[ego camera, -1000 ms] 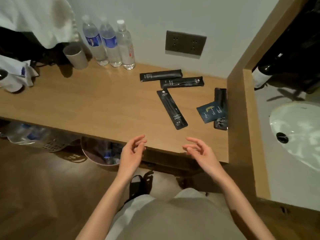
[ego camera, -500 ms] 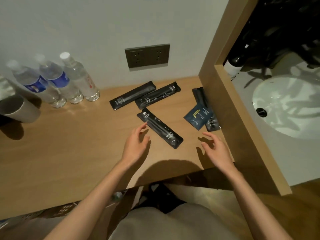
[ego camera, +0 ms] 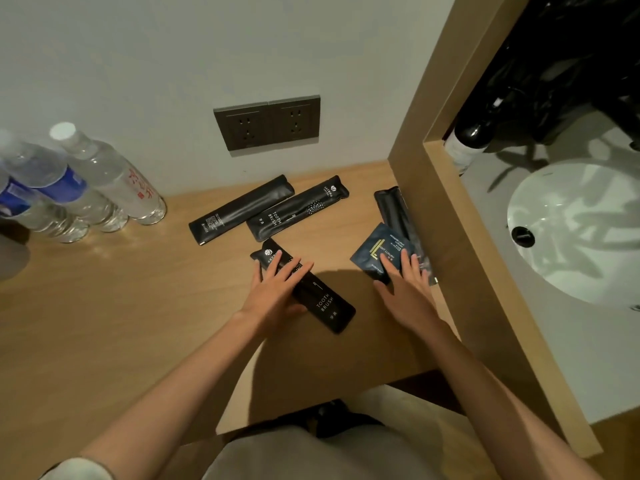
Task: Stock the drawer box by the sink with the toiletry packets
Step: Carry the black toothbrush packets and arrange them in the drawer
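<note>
- Head view: the left hand [ego camera: 278, 289] lay flat, fingers spread, on the near toothbrush packet [ego camera: 313, 296] at the middle of the wooden counter [ego camera: 138, 323] — pressing on it, not yet closed around it.
- The right hand [ego camera: 403, 284] rested unclenched, fingertips on the dark blue sachet [ego camera: 375, 249], which overlapped a long black packet [ego camera: 394, 211] lying against the wooden partition [ego camera: 450, 237] at the right.
- Two more black packets, a plain one [ego camera: 240, 209] and a second toothbrush packet [ego camera: 298, 207], lay side by side farther back by the wall, untouched.
- The sink [ego camera: 581, 230] sat to the right beyond the partition; no drawer box could be seen.
- Judged step: gathering the packets — the very start of the task, with nothing stocked.
- The next move likely called for pinching each thin, flat packet up off the counter, perhaps sliding it to an edge first, then collecting the far pair.
</note>
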`<state>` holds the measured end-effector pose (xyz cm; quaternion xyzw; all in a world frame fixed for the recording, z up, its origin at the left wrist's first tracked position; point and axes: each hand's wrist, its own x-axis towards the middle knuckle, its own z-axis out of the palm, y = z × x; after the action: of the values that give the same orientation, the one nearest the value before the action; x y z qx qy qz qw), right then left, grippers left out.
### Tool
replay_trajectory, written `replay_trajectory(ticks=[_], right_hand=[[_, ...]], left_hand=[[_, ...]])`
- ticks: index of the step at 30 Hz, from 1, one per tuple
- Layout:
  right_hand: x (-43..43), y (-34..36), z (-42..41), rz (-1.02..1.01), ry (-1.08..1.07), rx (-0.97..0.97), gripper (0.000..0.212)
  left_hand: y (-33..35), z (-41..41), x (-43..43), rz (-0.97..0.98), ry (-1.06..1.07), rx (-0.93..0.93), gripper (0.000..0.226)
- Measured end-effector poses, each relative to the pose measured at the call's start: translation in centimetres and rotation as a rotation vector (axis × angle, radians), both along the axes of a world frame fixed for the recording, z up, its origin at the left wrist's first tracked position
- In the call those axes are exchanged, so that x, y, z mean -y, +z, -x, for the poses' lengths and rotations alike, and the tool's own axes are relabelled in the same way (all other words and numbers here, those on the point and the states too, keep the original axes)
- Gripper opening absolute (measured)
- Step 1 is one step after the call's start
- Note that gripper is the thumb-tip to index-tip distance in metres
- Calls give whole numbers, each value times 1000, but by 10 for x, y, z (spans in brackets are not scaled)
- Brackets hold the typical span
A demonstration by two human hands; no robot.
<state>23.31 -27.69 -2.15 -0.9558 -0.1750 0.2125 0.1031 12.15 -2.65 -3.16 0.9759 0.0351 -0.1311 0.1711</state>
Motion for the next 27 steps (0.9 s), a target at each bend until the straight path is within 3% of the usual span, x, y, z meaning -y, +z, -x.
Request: replay_trajectory(ticks=[8, 13, 17, 27], right_hand=[[-22, -3, 1, -58, 167, -49, 52], [-11, 4, -14, -131, -95, 154, 49], [-2, 8, -18, -82, -237, 108, 57], [1, 10, -17, -18, -215, 186, 69]], left_hand=[[2, 15, -8, -27, 13, 103, 77], [-2, 20, -12, -34, 24, 149, 76], [-4, 24, -11, 8, 101, 174, 74], [12, 29, -4, -92, 120, 125, 31]])
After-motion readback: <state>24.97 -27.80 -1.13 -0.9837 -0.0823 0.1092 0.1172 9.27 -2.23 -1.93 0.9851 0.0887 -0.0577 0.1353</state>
